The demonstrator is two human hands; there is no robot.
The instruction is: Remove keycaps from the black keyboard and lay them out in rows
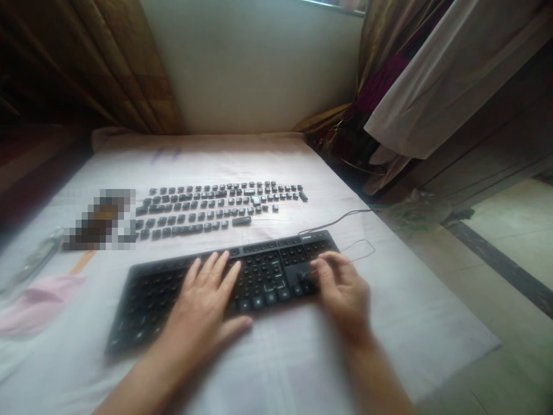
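Observation:
A black keyboard (254, 271) lies slantwise on the white cloth, most of its keys stripped down to bare switches. Some keycaps (258, 301) are still on its front row. My left hand (207, 288) rests flat across the keyboard's middle, fingers spread. At the right part of the keyboard, over the arrow keys (306, 281), my right hand (343, 285) is closed in a pinch. From behind its fingers sticks out the loop of a thin wire keycap puller (366, 245); its other end is hidden by the hand. Beyond the keyboard, loose black keycaps (185, 206) lie in several rows.
The white cloth (432, 311) covers a bed or table. A cable (337, 219) runs from the keyboard over the right edge. At the left lie a pink cloth (38, 302), a clear plastic item (41, 256) and a blurred-out patch. Curtains (125, 69) hang behind.

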